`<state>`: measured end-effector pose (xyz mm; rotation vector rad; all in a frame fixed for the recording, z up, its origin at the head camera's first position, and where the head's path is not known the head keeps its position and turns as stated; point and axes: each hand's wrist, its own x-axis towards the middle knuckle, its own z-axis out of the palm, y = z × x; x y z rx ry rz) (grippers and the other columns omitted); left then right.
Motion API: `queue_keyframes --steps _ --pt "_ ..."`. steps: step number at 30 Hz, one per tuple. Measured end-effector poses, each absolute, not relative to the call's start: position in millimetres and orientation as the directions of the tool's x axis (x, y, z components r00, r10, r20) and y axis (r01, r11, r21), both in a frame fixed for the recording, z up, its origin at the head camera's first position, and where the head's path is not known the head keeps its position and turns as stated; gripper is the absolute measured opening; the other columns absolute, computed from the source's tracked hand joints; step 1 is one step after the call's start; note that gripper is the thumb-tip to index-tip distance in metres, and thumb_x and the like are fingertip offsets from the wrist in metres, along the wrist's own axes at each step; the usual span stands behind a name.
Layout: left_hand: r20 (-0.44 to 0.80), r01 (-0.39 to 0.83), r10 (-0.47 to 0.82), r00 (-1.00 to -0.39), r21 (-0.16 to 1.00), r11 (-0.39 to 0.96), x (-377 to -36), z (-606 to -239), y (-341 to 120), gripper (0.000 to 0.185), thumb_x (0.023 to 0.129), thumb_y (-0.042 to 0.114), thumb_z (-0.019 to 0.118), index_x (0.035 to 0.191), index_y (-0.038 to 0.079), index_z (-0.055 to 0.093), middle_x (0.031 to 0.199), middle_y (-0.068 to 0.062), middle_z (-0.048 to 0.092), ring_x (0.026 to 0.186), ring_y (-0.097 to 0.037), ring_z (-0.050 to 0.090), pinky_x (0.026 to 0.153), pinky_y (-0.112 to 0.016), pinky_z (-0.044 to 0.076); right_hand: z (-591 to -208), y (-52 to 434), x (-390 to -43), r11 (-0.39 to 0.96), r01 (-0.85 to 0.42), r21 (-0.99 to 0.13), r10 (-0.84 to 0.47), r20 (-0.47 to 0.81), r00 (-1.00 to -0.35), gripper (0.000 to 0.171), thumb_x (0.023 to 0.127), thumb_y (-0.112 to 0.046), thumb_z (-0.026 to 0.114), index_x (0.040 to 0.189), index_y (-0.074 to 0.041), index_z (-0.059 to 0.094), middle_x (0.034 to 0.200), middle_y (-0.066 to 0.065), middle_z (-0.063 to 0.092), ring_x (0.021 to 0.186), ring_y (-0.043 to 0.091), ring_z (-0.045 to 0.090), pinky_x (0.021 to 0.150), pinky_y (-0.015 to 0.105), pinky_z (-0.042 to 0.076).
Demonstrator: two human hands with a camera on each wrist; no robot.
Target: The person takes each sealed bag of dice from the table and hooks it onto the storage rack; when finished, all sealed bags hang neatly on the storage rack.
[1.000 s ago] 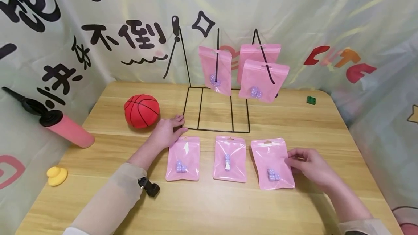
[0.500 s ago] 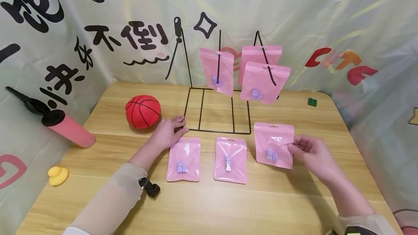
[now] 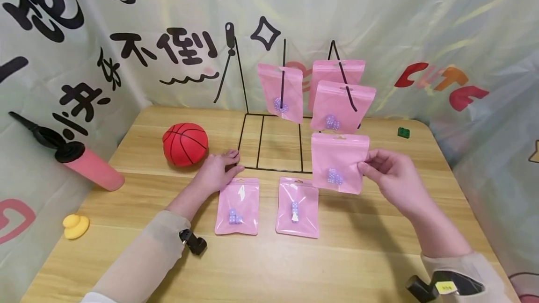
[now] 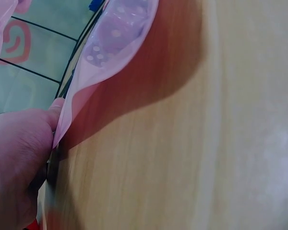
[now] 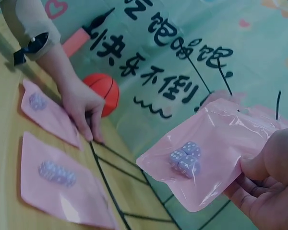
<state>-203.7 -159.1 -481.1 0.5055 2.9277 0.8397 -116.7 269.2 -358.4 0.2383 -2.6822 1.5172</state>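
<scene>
My right hand (image 3: 393, 179) pinches the right edge of a pink zip bag (image 3: 338, 155) between thumb and fingers, holding it upright above the table. Purple dice (image 5: 186, 159) show through its front. My left hand (image 3: 215, 172) grips the front left corner of a black wire display rack (image 3: 273, 169), thumb and fingers at the wire. Two more pink dice bags lie flat in front of the rack: a left bag (image 3: 237, 200), close to my left thumb, and a middle bag (image 3: 287, 223). Hanging on the rack's hooks are a left bag (image 3: 271, 83) and two on the right (image 3: 343, 99).
A red toy basketball (image 3: 185, 144) sits left of the rack. Farther left are a pink bottle with a black top (image 3: 90, 167) and a yellow rubber duck (image 3: 76, 226). A green block (image 3: 403, 132) lies at the back right. Printed cloth (image 3: 404, 22) hangs behind the table.
My right hand has lifted the right-hand bag off the table, tilted it upright and carried it up and leftward toward the rack. The left hand stays at the rack's corner.
</scene>
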Motion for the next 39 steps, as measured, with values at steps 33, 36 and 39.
queue_keyframes --steps 33,36,39 --pt "0.074 0.307 0.321 -0.944 0.549 0.777 -204 -482 -160 0.049 0.102 0.033 0.074 0.14 0.003 0.067 0.148 -0.009 0.059 0.145 -0.029 0.049 0.122 -0.05 0.033 -320 166 -146 0.209 -0.322 -0.923 -0.211 0.279 -0.937 0.008 0.098 0.008 0.069 0.095 0.001 0.071 0.085 0.017 0.069 0.07 0.016 0.06 0.061 0.022 0.051" --pt "0.076 0.311 0.323 -0.943 0.544 0.78 -204 -482 -160 0.049 0.102 0.034 0.074 0.14 0.003 0.067 0.148 -0.008 0.059 0.145 -0.029 0.048 0.123 -0.052 0.03 -322 163 -152 0.192 -0.324 -0.926 -0.204 0.285 -0.936 0.01 0.098 0.008 0.069 0.093 -0.001 0.071 0.084 0.017 0.069 0.071 0.015 0.059 0.062 0.022 0.051" --pt "0.074 0.313 0.326 -0.943 0.538 0.783 -203 -481 -160 0.05 0.102 0.035 0.074 0.14 0.004 0.067 0.149 -0.008 0.058 0.145 -0.028 0.048 0.125 -0.055 0.026 -324 161 -156 0.187 -0.319 -0.929 -0.191 0.284 -0.94 0.012 0.098 0.008 0.07 0.092 -0.003 0.071 0.084 0.017 0.068 0.072 0.016 0.061 0.065 0.021 0.053"
